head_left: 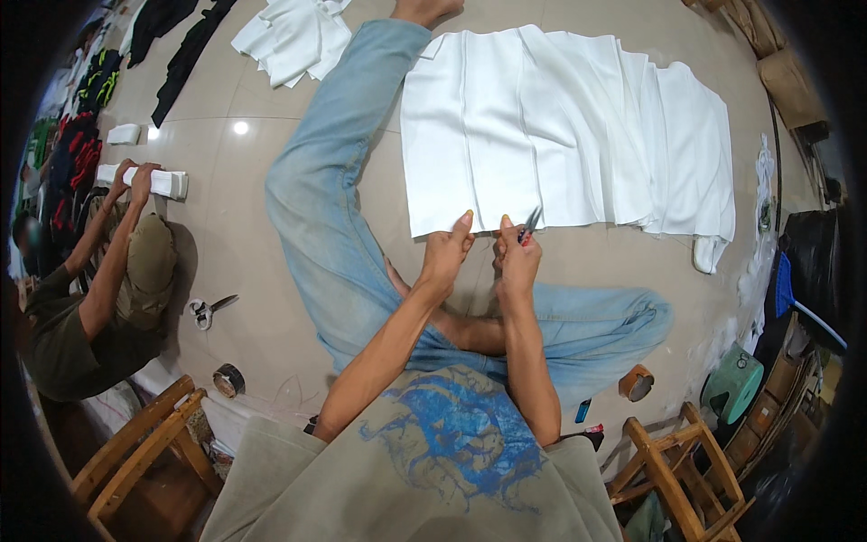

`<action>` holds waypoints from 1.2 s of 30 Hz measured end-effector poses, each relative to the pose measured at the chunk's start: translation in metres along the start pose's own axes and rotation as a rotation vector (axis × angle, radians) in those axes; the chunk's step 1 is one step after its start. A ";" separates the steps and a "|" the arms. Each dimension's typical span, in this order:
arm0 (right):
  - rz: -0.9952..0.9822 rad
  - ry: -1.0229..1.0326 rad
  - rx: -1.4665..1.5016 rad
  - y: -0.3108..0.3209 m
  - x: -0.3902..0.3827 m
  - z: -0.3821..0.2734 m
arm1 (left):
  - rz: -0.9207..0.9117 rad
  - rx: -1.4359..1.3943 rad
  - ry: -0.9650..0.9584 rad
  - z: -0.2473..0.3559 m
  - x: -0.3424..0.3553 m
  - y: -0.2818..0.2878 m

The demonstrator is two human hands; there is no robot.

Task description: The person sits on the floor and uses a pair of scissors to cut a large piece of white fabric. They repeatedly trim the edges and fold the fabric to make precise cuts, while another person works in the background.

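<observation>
A row of overlapping white fabric pieces (578, 126) lies spread on the floor in front of me, with seams running away from me. My left hand (442, 260) is closed on the near edge of the leftmost piece, thumb on top. Just right of it, my right hand (517, 264) grips small scissors (531, 223) with red on the handle, their dark blades pointing up and away. Its thumb also presses at the fabric's near edge; the fingers beneath are partly hidden. Whether the blades touch the cloth I cannot tell.
Left, another person's hands (135, 176) hold a folded white stack (170, 184). White-handled scissors (204, 312) and a tape roll (228, 380) lie nearby. More white cloth (293, 41) lies far left. Wooden stools (144, 434) flank me; a brown tape roll (637, 383) sits right.
</observation>
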State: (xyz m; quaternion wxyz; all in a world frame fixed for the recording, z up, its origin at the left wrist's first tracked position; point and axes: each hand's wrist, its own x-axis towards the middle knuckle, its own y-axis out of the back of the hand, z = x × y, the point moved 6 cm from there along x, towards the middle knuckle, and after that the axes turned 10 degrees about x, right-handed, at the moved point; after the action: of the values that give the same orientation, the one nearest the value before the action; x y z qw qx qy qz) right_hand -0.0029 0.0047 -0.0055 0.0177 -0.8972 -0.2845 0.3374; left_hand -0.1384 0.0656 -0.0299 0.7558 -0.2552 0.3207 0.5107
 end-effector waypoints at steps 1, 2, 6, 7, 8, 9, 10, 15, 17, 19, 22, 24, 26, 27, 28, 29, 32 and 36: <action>-0.007 -0.004 -0.037 0.002 -0.001 -0.003 | -0.038 -0.010 -0.036 -0.001 0.000 -0.002; -0.017 -0.010 -0.075 0.000 -0.004 -0.008 | -0.071 -0.021 -0.072 -0.002 -0.001 -0.001; -0.096 -0.047 -0.087 0.005 -0.017 -0.014 | -0.207 -0.084 -0.132 0.002 -0.008 -0.007; -0.108 -0.046 -0.057 0.007 -0.026 -0.014 | -0.191 -0.083 -0.157 0.001 -0.009 -0.007; -0.122 -0.042 -0.028 0.009 -0.038 -0.017 | -0.176 -0.084 -0.186 0.001 -0.010 -0.006; -0.136 -0.040 0.001 0.011 -0.049 -0.017 | -0.160 -0.084 -0.213 0.001 -0.010 -0.005; -0.159 -0.101 -0.032 0.013 -0.058 -0.012 | -0.173 -0.107 -0.199 -0.001 -0.010 -0.004; -0.318 -0.281 -0.046 0.015 -0.080 0.011 | -0.226 -0.165 -0.162 0.011 -0.017 -0.006; -0.302 -0.251 -0.070 0.015 -0.076 0.012 | -0.238 -0.185 -0.140 0.017 -0.022 -0.007; -0.287 -0.218 -0.081 0.015 -0.069 0.011 | -0.246 -0.213 -0.124 0.015 -0.022 -0.008; -0.306 -0.217 -0.052 0.013 -0.064 0.012 | -0.256 -0.261 -0.115 0.014 -0.021 -0.009; -0.305 -0.230 -0.048 0.014 -0.062 0.014 | -0.266 -0.285 -0.110 0.017 -0.025 -0.010; -0.301 -0.241 -0.045 0.015 -0.062 0.015 | -0.271 -0.310 -0.107 0.017 -0.025 -0.011; -0.298 -0.246 -0.044 0.015 -0.062 0.015 | -0.273 -0.323 -0.106 0.017 -0.025 -0.011; -0.295 -0.252 -0.043 0.015 -0.063 0.015 | -0.272 -0.324 -0.093 0.017 -0.025 -0.010; -0.302 -0.253 -0.029 0.016 -0.063 0.015 | -0.273 -0.324 -0.080 0.016 -0.024 -0.010; -0.268 -0.109 -0.061 0.024 -0.059 0.014 | -0.273 -0.284 -0.083 0.017 -0.023 -0.011; -0.114 0.338 -0.351 0.008 -0.066 -0.030 | -0.216 -0.181 -0.175 0.015 -0.020 -0.007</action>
State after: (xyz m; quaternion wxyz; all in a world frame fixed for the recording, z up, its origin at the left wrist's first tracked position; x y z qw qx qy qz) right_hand -0.0206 -0.0320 0.0556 -0.0722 -0.9127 -0.3819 0.1263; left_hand -0.1340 0.0621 -0.0045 0.8053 -0.3096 0.1771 0.4736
